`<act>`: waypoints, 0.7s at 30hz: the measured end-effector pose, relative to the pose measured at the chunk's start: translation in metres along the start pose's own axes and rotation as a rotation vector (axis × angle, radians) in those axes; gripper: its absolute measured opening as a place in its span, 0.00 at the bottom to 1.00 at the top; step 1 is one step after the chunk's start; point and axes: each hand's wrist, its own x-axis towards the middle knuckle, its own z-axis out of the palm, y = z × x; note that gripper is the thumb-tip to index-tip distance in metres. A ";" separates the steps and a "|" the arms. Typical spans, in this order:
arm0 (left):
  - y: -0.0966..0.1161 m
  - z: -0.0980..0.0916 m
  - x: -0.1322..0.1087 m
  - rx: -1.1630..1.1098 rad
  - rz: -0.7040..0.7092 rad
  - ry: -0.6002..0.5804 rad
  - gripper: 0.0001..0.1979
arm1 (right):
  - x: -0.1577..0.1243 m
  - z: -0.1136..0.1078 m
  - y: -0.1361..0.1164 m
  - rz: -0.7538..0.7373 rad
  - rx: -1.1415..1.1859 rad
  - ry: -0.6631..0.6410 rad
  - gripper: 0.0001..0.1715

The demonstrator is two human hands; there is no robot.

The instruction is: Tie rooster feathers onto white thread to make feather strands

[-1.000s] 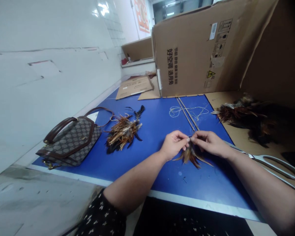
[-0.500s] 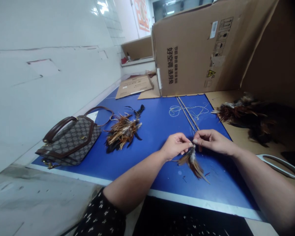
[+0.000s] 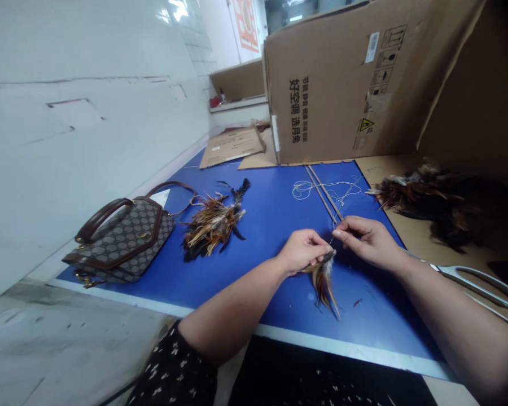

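Note:
A small bunch of brown, black and pale feathers (image 3: 322,282) hangs over the blue tabletop (image 3: 262,220), its quill end pinched by my left hand (image 3: 303,251). Just to the right and a little higher, my right hand (image 3: 366,239) has thumb and forefinger pressed together on a thin thread (image 3: 332,239) that runs to the quill end. Beyond my hands, loose pale string (image 3: 302,190) lies in loops around two thin sticks (image 3: 322,192). A larger feather bundle (image 3: 214,223) rests on the tabletop to the left.
A patterned handbag (image 3: 122,242) stands at the left by the white wall. Scissors (image 3: 474,276) lie under my right forearm. Dark feathers (image 3: 423,194) are piled on cardboard at the right. A big cardboard box (image 3: 330,107) stands behind, with flat cardboard (image 3: 232,148) beside it.
My right hand has drawn slightly up and away from my left, with thread showing between them. The feather bunch has swung a little left. More of the scissors shows.

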 end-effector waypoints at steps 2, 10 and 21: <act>0.000 0.000 0.001 -0.006 0.005 0.013 0.14 | 0.000 0.001 -0.002 -0.003 -0.023 0.011 0.22; -0.006 -0.002 0.007 0.011 0.032 0.081 0.11 | 0.001 0.000 -0.012 -0.013 -0.027 0.011 0.22; 0.001 -0.006 0.009 -0.077 0.022 0.146 0.06 | 0.000 -0.007 -0.021 -0.089 0.031 -0.165 0.22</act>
